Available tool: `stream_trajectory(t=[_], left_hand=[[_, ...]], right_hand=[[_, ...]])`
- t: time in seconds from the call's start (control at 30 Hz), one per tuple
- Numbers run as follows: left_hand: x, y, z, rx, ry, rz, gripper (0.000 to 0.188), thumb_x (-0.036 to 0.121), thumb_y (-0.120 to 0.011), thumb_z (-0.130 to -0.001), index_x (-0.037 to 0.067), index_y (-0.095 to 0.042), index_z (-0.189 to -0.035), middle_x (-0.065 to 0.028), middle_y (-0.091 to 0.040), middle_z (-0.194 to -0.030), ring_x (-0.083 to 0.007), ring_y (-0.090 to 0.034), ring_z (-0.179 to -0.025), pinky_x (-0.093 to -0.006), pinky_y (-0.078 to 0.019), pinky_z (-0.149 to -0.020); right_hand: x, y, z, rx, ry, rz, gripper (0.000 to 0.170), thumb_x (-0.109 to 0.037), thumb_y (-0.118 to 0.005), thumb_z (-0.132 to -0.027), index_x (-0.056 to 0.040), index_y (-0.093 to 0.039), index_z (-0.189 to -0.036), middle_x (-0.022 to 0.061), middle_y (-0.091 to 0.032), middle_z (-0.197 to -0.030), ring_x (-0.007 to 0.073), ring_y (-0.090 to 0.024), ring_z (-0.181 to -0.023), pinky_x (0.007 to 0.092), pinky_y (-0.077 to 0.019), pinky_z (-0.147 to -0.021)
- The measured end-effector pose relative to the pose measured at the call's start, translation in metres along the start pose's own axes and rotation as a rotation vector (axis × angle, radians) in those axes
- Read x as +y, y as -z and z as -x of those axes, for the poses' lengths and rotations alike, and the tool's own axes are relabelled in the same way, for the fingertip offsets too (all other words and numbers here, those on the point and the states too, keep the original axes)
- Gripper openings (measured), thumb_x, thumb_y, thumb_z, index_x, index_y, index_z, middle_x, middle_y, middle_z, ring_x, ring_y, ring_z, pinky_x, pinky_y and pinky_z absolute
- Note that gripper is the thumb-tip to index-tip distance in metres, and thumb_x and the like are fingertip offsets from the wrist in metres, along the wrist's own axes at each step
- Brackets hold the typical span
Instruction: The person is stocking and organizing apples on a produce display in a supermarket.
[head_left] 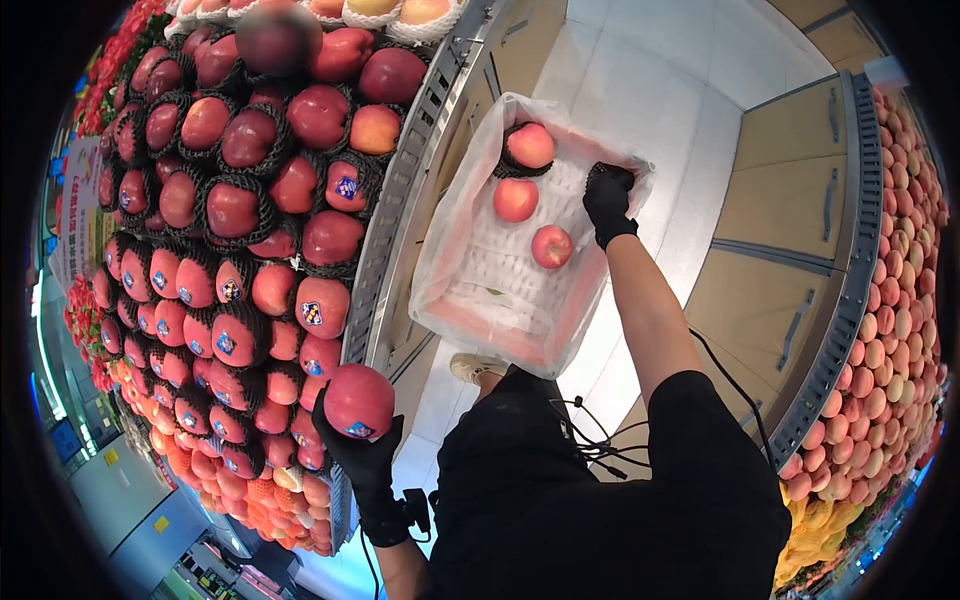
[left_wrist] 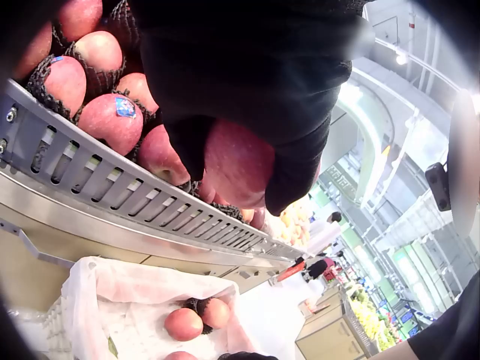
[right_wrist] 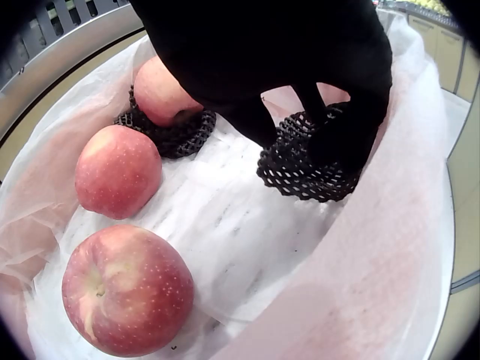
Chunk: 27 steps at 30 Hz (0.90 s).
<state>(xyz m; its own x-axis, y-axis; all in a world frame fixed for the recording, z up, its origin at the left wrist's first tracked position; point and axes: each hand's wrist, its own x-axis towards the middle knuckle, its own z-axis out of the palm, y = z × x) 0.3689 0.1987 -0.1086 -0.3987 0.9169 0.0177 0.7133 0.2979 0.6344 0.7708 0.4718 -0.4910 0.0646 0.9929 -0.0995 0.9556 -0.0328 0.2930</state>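
Observation:
In the head view my gloved left hand holds a large red apple with a blue sticker, beside the display shelf. The left wrist view shows fingers round that apple. My gloved right hand is inside the lined crate, at its far right corner. In the right wrist view the right hand pinches a black foam net; whether anything is inside it is hidden. Three apples lie in the crate: one in a black net, two bare.
A sloped display of netted apples fills the left, edged by a slotted metal rail. On the right stands another display of peach-coloured fruit above cabinets. Black cables hang near the person's lap.

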Motion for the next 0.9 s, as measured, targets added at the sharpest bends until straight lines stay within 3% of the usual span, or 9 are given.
stream_trajectory(t=[0.1, 0.2, 0.3, 0.4, 0.5, 0.7, 0.83, 0.9], left_hand=[[0.0, 0.001, 0.001, -0.002, 0.016, -0.001, 0.101, 0.015, -0.089, -0.051, 0.006, -0.036, -0.137, -0.0126, -0.047, -0.129, -0.0272, -0.049, -0.118, -0.0411, -0.0419, -0.1], [0.001, 0.003, 0.0, 0.001, 0.026, 0.008, 0.1, 0.015, -0.088, -0.051, 0.006, -0.036, -0.136, -0.0121, -0.048, -0.129, -0.027, -0.049, -0.118, -0.0411, -0.0418, -0.1], [-0.002, 0.006, 0.001, 0.01, 0.041, 0.027, 0.1, 0.015, -0.088, -0.051, 0.007, -0.036, -0.136, -0.0121, -0.048, -0.13, -0.0271, -0.049, -0.119, -0.0412, -0.0418, -0.101], [-0.003, 0.007, 0.003, 0.028, 0.063, 0.057, 0.1, 0.015, -0.088, -0.051, 0.006, -0.036, -0.136, -0.0123, -0.047, -0.13, -0.0271, -0.049, -0.119, -0.0414, -0.0413, -0.101], [-0.011, 0.011, 0.007, 0.046, 0.062, 0.066, 0.101, 0.015, -0.088, -0.051, 0.006, -0.036, -0.137, -0.0126, -0.047, -0.131, -0.0273, -0.048, -0.12, -0.0415, -0.0408, -0.101], [-0.024, 0.022, 0.011, 0.098, 0.05, 0.062, 0.103, 0.016, -0.089, -0.051, 0.005, -0.035, -0.138, -0.0131, -0.046, -0.131, -0.0279, -0.048, -0.121, -0.0417, -0.0406, -0.101], [-0.028, 0.03, 0.016, 0.151, 0.054, 0.079, 0.105, 0.017, -0.089, -0.05, 0.005, -0.034, -0.139, -0.013, -0.045, -0.131, -0.0278, -0.048, -0.121, -0.0416, -0.0409, -0.101], [-0.035, 0.035, 0.019, 0.174, 0.065, 0.119, 0.105, 0.018, -0.09, -0.05, 0.005, -0.034, -0.139, -0.0128, -0.045, -0.132, -0.0274, -0.047, -0.121, -0.0414, -0.041, -0.101]], right_hand=[[0.001, 0.016, -0.001, 0.038, -0.052, -0.088, 0.011, -0.017, -0.059, -0.079, -0.007, -0.063, -0.081, 0.0181, -0.062, -0.082, 0.0367, -0.06, -0.075, 0.0506, -0.0417, -0.059], [0.0, -0.023, -0.003, 0.027, -0.183, -0.434, 0.02, -0.02, -0.057, -0.084, -0.009, -0.066, -0.098, 0.0174, -0.067, -0.095, 0.0362, -0.066, -0.084, 0.0475, -0.0525, -0.074], [-0.003, -0.027, 0.004, 0.103, -0.21, -0.688, 0.015, -0.022, -0.059, -0.083, -0.0087, -0.063, -0.088, 0.0179, -0.067, -0.089, 0.0367, -0.065, -0.087, 0.0487, -0.0518, -0.076], [-0.005, 0.004, 0.008, -0.03, -0.281, -0.731, 0.016, -0.02, -0.062, -0.08, -0.0073, -0.063, -0.091, 0.0197, -0.066, -0.089, 0.0374, -0.065, -0.087, 0.0479, -0.052, -0.076], [-0.007, 0.02, 0.01, -0.024, -0.258, -0.784, 0.017, -0.018, -0.064, -0.079, -0.0043, -0.062, -0.09, 0.0219, -0.066, -0.09, 0.0392, -0.064, -0.088, 0.0463, -0.0525, -0.076], [-0.004, 0.071, 0.018, 0.183, -0.121, -0.923, 0.022, -0.014, -0.063, -0.08, 0.0026, -0.064, -0.094, 0.0251, -0.065, -0.092, 0.0419, -0.063, -0.088, 0.0461, -0.052, -0.076], [0.002, 0.122, 0.029, 0.171, -0.109, -1.207, 0.025, -0.011, -0.069, -0.079, 0.0032, -0.064, -0.099, 0.0178, -0.067, -0.09, 0.0278, -0.066, -0.086, 0.0354, -0.0517, -0.08], [0.001, 0.136, 0.031, 0.11, -0.104, -1.456, 0.031, -0.013, -0.073, -0.074, 0.0007, -0.063, -0.1, 0.015, -0.067, -0.094, 0.0249, -0.065, -0.088, 0.0342, -0.0508, -0.081]])
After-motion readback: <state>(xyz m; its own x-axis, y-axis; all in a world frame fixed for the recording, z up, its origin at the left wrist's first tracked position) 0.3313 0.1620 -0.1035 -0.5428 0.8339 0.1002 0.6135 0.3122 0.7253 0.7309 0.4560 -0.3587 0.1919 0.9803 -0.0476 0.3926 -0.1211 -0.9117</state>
